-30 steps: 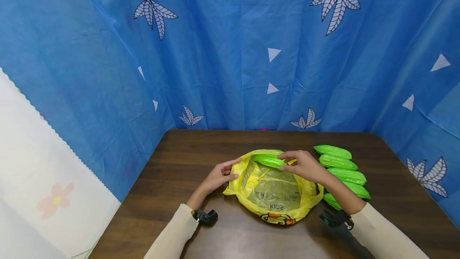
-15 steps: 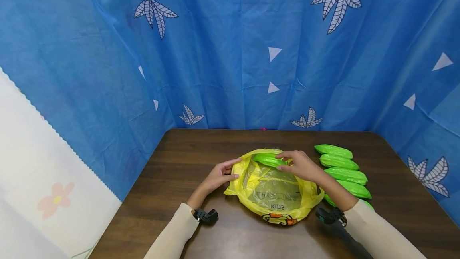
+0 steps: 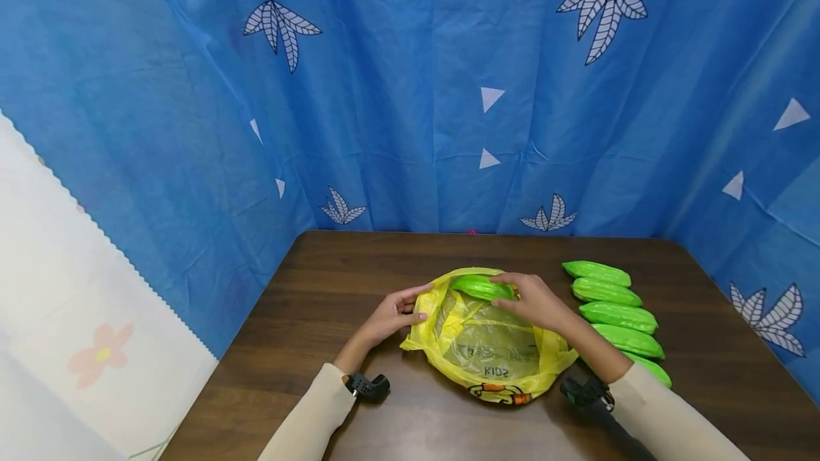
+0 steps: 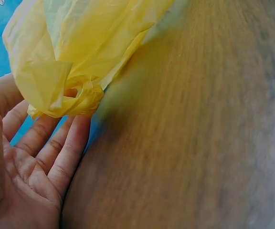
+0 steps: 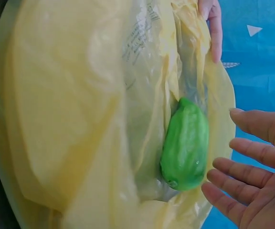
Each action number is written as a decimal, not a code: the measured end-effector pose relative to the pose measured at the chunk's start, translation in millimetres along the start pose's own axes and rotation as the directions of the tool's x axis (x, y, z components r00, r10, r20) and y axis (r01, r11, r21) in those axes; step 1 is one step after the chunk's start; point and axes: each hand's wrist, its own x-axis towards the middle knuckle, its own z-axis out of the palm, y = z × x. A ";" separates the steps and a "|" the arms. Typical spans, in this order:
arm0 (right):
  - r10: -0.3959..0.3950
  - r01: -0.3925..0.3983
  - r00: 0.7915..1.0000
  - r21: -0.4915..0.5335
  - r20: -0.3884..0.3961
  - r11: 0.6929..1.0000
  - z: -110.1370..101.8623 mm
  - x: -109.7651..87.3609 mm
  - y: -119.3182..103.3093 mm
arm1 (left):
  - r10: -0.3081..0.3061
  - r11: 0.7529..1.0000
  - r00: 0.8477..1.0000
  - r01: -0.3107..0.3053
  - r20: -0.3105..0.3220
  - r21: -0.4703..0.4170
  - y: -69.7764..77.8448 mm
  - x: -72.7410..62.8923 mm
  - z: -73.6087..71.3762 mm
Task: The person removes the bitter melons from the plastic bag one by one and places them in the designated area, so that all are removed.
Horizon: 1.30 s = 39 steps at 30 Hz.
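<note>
A yellow plastic bag [image 3: 551,347] sits on the table with its mouth spread wide. Inside, against its far wall, lies a glossy green ridged gourd [image 3: 477,287], tapered at one end [image 5: 185,145]. My right hand [image 3: 528,299] reaches over the bag's right side with thumb and fingers about the gourd's right end. In the right wrist view that hand's fingers [image 5: 237,174] are spread and straight beside the gourd, not wrapped round it. My left hand [image 3: 389,314] is at the bag's left edge, its extended fingers [image 4: 73,148] touching the plastic [image 4: 80,43] from outside.
Several more green gourds [image 3: 618,315] lie in a column on the right of the brown wooden table [image 3: 346,255], partly behind my right forearm. A blue patterned curtain [image 3: 397,91] hangs behind, and a white cloth [image 3: 70,304] hangs at left.
My right hand has shifted slightly left, and its forearm now uncovers more of the gourd column. The gourd in the bag has barely moved. My left hand stays at the bag's edge.
</note>
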 end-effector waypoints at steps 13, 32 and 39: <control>0.061 -0.057 0.994 0.043 -0.087 0.997 11.7 2.9 2.3 | 0.004 1.000 1.000 -0.004 0.002 0.014 0.2 0.7 0.1; 0.157 -0.147 0.982 0.106 -0.100 0.983 23.6 12.2 14.8 | -0.016 1.000 1.000 0.016 -0.007 0.013 1.4 -0.2 0.4; 0.154 -0.146 0.984 0.089 -0.086 0.985 28.8 15.2 19.1 | -0.004 1.000 1.000 0.004 -0.003 -0.019 0.9 0.7 0.9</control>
